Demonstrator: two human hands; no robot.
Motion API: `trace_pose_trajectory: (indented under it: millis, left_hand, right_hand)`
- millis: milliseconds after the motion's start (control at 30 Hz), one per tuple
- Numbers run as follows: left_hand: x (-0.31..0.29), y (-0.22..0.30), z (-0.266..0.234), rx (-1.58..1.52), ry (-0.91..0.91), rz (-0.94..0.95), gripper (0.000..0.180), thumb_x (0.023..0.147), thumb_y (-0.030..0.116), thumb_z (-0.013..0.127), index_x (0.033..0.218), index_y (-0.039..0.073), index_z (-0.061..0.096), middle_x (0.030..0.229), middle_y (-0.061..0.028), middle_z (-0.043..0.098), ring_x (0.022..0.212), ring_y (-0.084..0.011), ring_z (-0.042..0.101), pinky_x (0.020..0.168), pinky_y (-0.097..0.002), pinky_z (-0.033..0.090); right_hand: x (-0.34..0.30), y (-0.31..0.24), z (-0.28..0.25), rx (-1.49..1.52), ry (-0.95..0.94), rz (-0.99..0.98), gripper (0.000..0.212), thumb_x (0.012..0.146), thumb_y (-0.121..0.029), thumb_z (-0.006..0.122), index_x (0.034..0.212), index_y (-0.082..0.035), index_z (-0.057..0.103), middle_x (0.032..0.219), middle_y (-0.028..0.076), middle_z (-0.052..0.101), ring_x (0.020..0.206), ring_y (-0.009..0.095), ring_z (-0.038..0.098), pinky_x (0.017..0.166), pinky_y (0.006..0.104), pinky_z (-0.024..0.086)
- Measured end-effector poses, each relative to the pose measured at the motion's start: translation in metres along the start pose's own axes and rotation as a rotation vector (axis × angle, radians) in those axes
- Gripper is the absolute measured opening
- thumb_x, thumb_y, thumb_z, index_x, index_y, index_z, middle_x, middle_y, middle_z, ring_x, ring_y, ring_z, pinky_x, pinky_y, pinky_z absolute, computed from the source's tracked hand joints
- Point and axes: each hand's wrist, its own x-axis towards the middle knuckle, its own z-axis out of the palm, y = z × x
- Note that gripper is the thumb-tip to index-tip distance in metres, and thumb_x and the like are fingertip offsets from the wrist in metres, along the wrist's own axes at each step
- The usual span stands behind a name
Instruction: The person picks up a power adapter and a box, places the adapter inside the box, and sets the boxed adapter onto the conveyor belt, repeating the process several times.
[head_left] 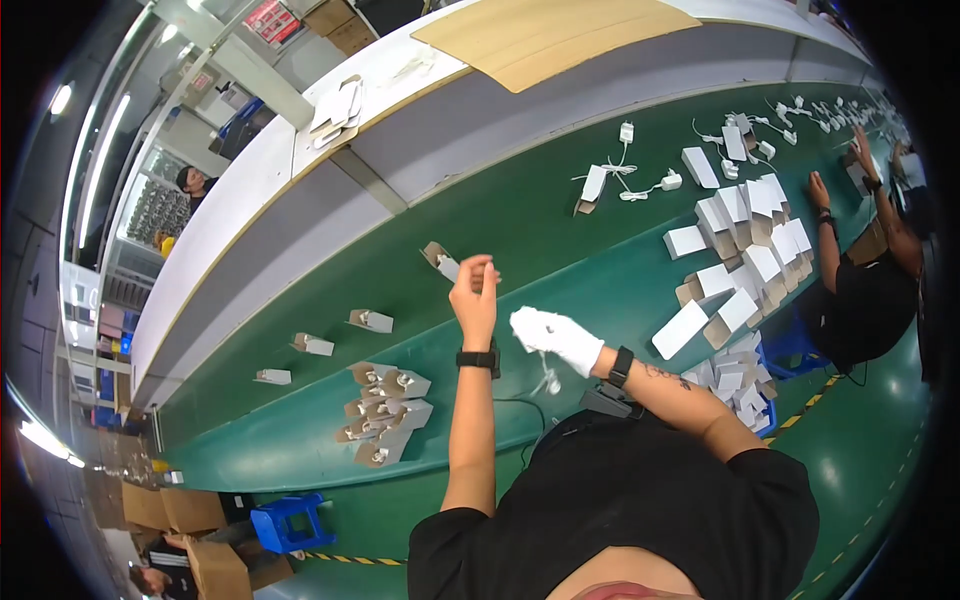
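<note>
My left hand (475,292), bare, is over the green work surface with its fingers loosely bent and slightly apart, and I see nothing between them. Just beyond its finger side lies a small white box (440,260) with its brown flaps open; whether they touch is unclear. My right hand (555,338), in a white glove, is closed on a white charger cable. Part of the cable hangs below the glove, with a white end piece (551,382) dangling; the rest is hidden in the palm.
Several open boxes (370,320) lie in a row at left, near a cluster of filled boxes (385,415). At right are stacked white boxes (750,255) and loose chargers (670,181). A co-worker's hand (819,190) is farther right. A raised shelf (240,190) runs behind.
</note>
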Motion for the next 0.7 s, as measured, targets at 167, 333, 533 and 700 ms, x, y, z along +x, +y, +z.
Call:
trace_pose_trajectory:
  millis: [167,333,533,700]
  left_hand:
    - [-0.044,-0.033,-0.003,-0.008,-0.129,-0.261,0.036,0.094,0.034,0.05,0.083,0.002,0.064,0.072,-0.0067,0.065,0.064,-0.0111,0.062,0.058,-0.0221,0.047]
    - [-0.085,-0.037,0.027,-0.315,-0.773,-0.851,0.072,0.093,0.06,0.026,0.089,-0.001,0.064,0.087,-0.0119,0.068,0.077,-0.0168,0.066,0.062,-0.0248,0.05]
    - [-0.081,-0.118,0.034,-1.839,-0.24,-0.833,0.053,0.093,0.048,0.045,0.117,0.0,0.051,0.105,-0.0145,0.063,0.096,-0.0212,0.061,0.08,-0.0294,0.05]
    - [-0.062,-0.048,0.061,-1.514,-0.068,-1.027,0.042,0.095,0.035,0.046,0.121,0.002,0.046,0.11,-0.0135,0.06,0.095,-0.0181,0.058,0.082,-0.0327,0.048]
  right_hand:
    - [0.001,-0.018,-0.04,0.299,0.214,-0.229,0.034,0.089,-0.018,0.06,0.118,-0.003,0.049,0.102,0.004,0.056,0.093,0.015,0.057,0.088,0.0322,0.048]
    - [0.006,-0.029,-0.05,0.526,0.254,-0.35,0.029,0.09,-0.015,0.057,0.115,-0.002,0.049,0.105,0.007,0.057,0.094,0.017,0.058,0.08,0.0309,0.05]
    - [0.007,0.01,-0.029,0.393,0.121,-0.066,0.037,0.089,-0.018,0.058,0.119,0.0,0.047,0.106,0.011,0.058,0.095,0.02,0.059,0.078,0.0319,0.051]
    - [-0.021,0.0,-0.066,0.116,0.151,-0.097,0.038,0.09,-0.021,0.056,0.121,0.0,0.049,0.1,0.01,0.061,0.084,0.019,0.061,0.072,0.0291,0.051]
